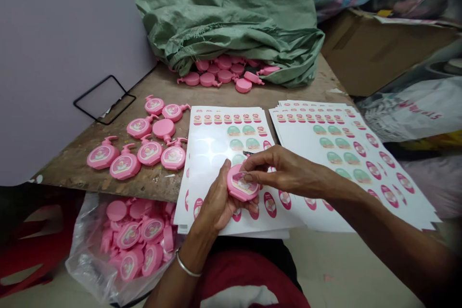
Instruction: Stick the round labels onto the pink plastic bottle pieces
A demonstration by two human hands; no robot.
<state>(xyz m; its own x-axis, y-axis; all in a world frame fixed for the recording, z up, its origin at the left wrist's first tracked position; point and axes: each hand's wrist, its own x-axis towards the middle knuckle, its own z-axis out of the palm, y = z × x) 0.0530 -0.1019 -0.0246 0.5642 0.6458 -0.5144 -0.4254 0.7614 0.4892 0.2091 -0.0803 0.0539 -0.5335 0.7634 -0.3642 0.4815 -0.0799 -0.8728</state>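
Observation:
My left hand (216, 202) cradles a flat pink plastic piece shaped like a pump bottle (242, 184), with a printed oval label on its face. The fingertips of my right hand (285, 173) pinch the top edge of that piece, over the label. Beneath both hands lies a stack of white sticker sheets (212, 163), printed with small labels and pink and green ovals. Some ovals have been peeled off, leaving bare patches. A second stack of sheets (346, 163) lies under my right forearm. Several labelled pink pieces (149, 152) lie on the wooden table (151, 185) to the left.
Unlabelled pink pieces (220, 75) spill from a green woven sack (224, 9) at the table's far side. A clear plastic bag (84, 260) of pink pieces sits below the table's front edge. A black wire frame (104, 100), grey board (65, 57) and cardboard box (382, 53) surround the table.

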